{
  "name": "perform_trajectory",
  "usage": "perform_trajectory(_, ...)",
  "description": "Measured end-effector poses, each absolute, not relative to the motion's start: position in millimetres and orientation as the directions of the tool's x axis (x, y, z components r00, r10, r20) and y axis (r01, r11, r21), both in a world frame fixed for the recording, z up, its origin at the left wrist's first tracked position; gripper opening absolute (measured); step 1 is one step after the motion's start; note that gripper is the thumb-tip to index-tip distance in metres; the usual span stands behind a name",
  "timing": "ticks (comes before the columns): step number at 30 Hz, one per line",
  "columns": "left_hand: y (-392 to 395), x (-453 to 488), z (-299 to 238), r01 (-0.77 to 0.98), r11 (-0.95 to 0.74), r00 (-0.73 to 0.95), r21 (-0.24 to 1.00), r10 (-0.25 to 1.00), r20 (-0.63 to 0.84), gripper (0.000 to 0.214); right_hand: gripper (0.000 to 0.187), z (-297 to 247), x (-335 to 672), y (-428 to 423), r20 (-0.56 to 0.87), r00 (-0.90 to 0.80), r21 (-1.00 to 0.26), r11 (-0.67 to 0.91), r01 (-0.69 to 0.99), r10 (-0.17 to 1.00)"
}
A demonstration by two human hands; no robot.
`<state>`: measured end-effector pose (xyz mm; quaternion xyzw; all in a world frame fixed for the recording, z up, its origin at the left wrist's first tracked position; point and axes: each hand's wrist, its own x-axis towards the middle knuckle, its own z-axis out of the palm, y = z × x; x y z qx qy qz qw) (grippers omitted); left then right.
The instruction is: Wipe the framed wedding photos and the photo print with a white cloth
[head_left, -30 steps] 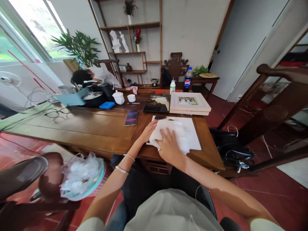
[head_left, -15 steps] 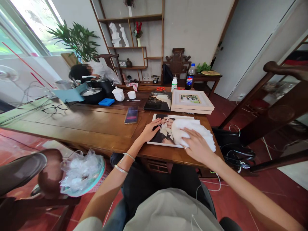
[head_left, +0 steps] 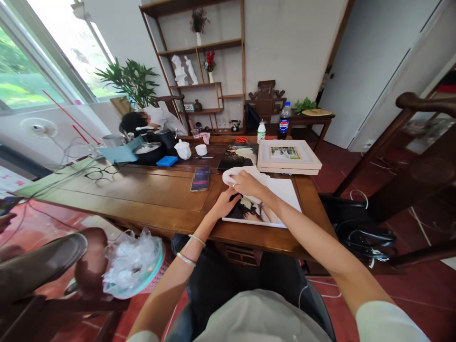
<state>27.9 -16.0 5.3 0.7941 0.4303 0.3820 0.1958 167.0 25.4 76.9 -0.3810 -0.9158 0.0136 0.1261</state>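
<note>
A photo panel with a white border area lies flat near the front edge of the wooden table. My right hand is closed on a white cloth and presses it against the panel's upper left part. Across the panel's left edge rests my left hand, fingers stretched out and holding nothing. My right hand and forearm, with the cloth, hide much of the picture. Just behind lie a dark photo panel and a stack of pale framed pictures.
A phone lies left of the panel. Farther back stand a white lidded pot, a blue box, a white bottle and a cola bottle. A basket of plastic bags is on the floor; a person leans at the table's far side.
My right hand has wiped the cloth leftward from the panel's right side to its upper left. My left hand stays at the left edge. The view has tilted up slightly.
</note>
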Motion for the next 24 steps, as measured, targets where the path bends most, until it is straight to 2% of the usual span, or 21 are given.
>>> perform_trajectory(7, -14, 28, 1, 0.480, -0.567, 0.353, 0.669, 0.824, 0.444, 0.035, 0.033, 60, 238, 8, 0.249, -0.645, -0.081, 0.679, 0.730, 0.723)
perform_trajectory(14, -15, 28, 1, 0.489, -0.548, 0.345, 0.679, 0.836, 0.426, 0.037, 0.035, 49, 319, -32, 0.283, -0.546, -0.027, 0.575, 0.818, 0.789)
perform_trajectory(20, -15, 29, 3, 0.496, -0.544, 0.338, 0.677, 0.839, 0.427, 0.038, 0.036, 50, 301, -108, 0.225, -0.677, -0.076, 0.706, 0.704, 0.700)
perform_trajectory(24, -16, 29, 5, 0.504, -0.540, 0.330, 0.675, 0.842, 0.427, 0.037, 0.039, 54, 291, -121, 0.227, -0.719, -0.119, 0.751, 0.649, 0.657)
